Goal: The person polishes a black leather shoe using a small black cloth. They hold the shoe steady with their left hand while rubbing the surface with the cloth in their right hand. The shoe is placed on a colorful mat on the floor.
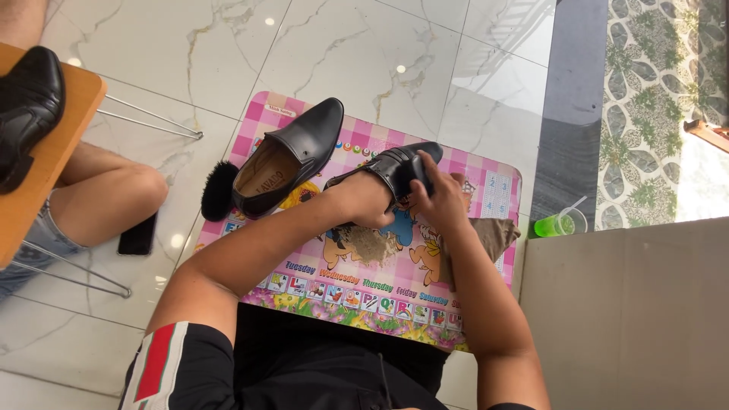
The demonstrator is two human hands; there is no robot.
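Head view, looking down at a small pink checkered table (486, 171) with cartoon print, standing on a white marble floor (364, 53).

Left hand (368, 201): pushed into or wrapped around the rear opening of a black dress shoe (399, 168), closed on it. The fingers are mostly hidden by the shoe, so the exact grip is unclear. The shoe is held above the table's middle, toe pointing up-right in frame.

Right hand (439, 199): just right of the shoe, fingers curled, fingertips pressed on the shoe's upper near the toe. Something dark sits under the fingers; can't tell if it's a separate item or part of the shoe. So the shoe sits between both hands, left at the heel end, right at the toe end, both touching.

Second black shoe (288, 159): lies on the table's left part, tan insole showing, toe pointing up-right, close to the held shoe but apart from it. A black brush (219, 191) sits at its heel, hanging over the table's left edge.

A brown cloth (490, 235) lies on the table's right side under the right forearm.

Off the table: a green drink cup with straw (560, 223) on the floor at right, a black phone (138, 235) on the floor at left. Another person's bare leg (114, 193) at left, beside a wooden seat (57, 137) with one more black shoe (26, 114) on it.
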